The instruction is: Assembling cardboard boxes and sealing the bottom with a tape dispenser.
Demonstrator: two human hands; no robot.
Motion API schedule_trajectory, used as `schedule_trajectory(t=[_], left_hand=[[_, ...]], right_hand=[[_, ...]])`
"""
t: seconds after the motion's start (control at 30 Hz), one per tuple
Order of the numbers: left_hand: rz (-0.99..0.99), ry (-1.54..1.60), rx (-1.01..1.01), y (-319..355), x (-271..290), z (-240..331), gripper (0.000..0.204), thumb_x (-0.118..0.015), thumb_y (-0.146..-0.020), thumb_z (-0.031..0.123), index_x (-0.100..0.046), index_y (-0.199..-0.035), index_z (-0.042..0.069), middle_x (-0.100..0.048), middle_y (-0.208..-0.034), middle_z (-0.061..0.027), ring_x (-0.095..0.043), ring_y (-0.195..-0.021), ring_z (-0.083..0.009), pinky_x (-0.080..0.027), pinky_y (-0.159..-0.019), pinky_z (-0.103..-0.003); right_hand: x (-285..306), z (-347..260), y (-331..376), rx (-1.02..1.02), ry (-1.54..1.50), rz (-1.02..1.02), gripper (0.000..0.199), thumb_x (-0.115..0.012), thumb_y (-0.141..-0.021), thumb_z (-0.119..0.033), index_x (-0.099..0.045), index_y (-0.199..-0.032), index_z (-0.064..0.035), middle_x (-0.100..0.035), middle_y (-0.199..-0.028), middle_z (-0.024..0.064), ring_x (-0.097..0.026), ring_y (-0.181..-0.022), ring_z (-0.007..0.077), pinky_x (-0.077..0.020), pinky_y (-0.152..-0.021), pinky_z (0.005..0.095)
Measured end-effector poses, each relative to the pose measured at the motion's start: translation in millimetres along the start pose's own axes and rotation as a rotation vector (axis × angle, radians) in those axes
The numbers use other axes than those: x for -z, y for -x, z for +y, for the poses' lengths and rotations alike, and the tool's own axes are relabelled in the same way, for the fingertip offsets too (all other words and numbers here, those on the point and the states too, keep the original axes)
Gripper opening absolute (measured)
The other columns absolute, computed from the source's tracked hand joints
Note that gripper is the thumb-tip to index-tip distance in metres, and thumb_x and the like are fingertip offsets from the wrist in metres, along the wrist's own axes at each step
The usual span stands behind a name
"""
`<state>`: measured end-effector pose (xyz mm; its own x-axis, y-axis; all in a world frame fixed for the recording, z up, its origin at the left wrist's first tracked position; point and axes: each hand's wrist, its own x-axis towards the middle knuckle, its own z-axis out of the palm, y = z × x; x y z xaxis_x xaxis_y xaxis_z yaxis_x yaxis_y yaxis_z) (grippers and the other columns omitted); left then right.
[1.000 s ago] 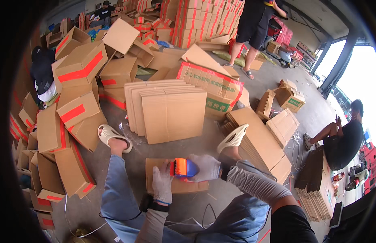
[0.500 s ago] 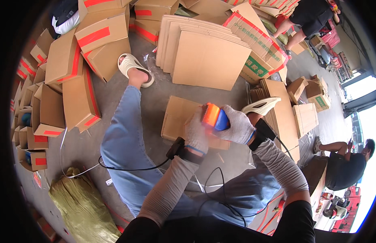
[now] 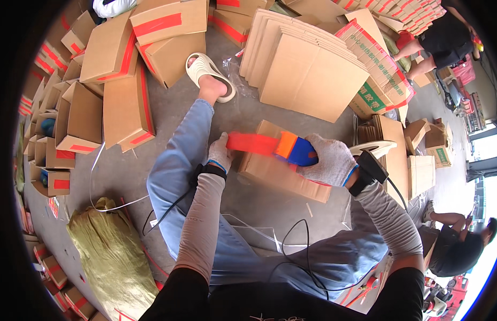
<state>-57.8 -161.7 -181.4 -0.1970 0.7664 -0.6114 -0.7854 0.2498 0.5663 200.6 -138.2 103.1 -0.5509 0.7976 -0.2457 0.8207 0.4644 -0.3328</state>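
Seated on the concrete floor (image 3: 259,115), legs in light blue trousers stretched either side of a flat cardboard box (image 3: 283,174) lying between the knees. Right hand (image 3: 327,160), in a grey knit glove, fingers clamped round a blue and orange tape dispenser (image 3: 295,150) held over the box's upper edge. Left hand (image 3: 220,153), also gloved, fingers pinched on the free end of the red tape strip (image 3: 251,143), stretched taut from the dispenser across the box top. Black wrist devices with trailing cables on both forearms. Beyond the box, a stack of flattened cartons (image 3: 307,69) leaning together near the floor's far edge; taped brown boxes (image 3: 125,101) piled along the left side; a yellow-green sack (image 3: 112,257) lying near the left knee. One beige sandal (image 3: 208,75) on the left foot.
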Motion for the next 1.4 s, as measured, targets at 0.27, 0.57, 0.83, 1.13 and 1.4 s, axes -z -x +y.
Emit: schedule_trajectory(t=[0.27, 0.57, 0.83, 1.13, 1.4], left_hand=[[0.177, -1.383, -0.412, 39.1, -48.6, 21.5, 0.079, -0.064, -0.09, 0.028, -0.029, -0.151, -0.009, -0.031, -0.156, -0.0345, -0.035, -0.144, -0.0426, -0.033, -0.119, -0.044], [0.157, -2.178, -1.233, 89.2, -122.7, -12.6, 0.078, -0.063, -0.089, 0.038, -0.035, -0.153, 0.004, -0.036, -0.16, -0.0168, -0.044, -0.138, -0.0358, -0.048, -0.1, -0.048], [0.054, -1.951, -0.919, 104.5, -113.6, 14.3, 0.064, -0.048, -0.102, 0.031, -0.027, -0.157, 0.006, -0.031, -0.161, -0.0183, -0.053, -0.132, -0.0366, -0.057, -0.091, -0.045], [-0.069, -1.86, -0.973, 96.7, -106.0, 9.6, 0.061, -0.046, -0.106, 0.031, -0.024, -0.158, 0.008, -0.031, -0.16, -0.0179, -0.046, -0.138, -0.0384, -0.052, -0.101, -0.045], [-0.078, -1.939, -1.052, 89.6, -109.4, 20.3, 0.06, -0.046, -0.106, 0.03, -0.025, -0.157, 0.006, -0.033, -0.159, -0.0207, -0.043, -0.141, -0.0378, -0.049, -0.105, -0.043]], right_hand=[[-6.1, 13.6, 8.9, 0.041, -0.011, 0.072, 0.068, -0.083, -0.069, -0.043, -0.062, -0.123, -0.0061, -0.073, -0.093, 0.0182, -0.073, -0.09, 0.0348, -0.0582, -0.08, 0.0417], [8.1, -13.2, -54.9, -0.001, 0.546, -0.551, 0.069, -0.076, -0.065, -0.039, -0.064, -0.122, -0.001, -0.074, -0.098, 0.0198, -0.072, -0.095, 0.0392, -0.0561, -0.086, 0.0486], [21.7, 82.7, 43.8, -0.086, 0.276, -0.403, 0.058, -0.079, -0.066, -0.025, -0.059, -0.118, -0.0075, -0.071, -0.088, 0.0189, -0.072, -0.09, 0.0398, -0.0556, -0.077, 0.0487], [-149.5, 194.8, 91.2, -0.341, -0.098, -0.343, 0.056, -0.078, -0.076, -0.028, -0.052, -0.123, -0.0101, -0.07, -0.103, 0.0209, -0.07, -0.097, 0.0404, -0.0564, -0.079, 0.0506], [-131.8, 184.1, 58.1, -0.204, -0.017, -0.351, 0.034, -0.073, -0.08, -0.023, -0.06, -0.109, -0.0111, -0.072, -0.094, 0.0154, -0.072, -0.093, 0.0373, -0.0564, -0.073, 0.0452]])
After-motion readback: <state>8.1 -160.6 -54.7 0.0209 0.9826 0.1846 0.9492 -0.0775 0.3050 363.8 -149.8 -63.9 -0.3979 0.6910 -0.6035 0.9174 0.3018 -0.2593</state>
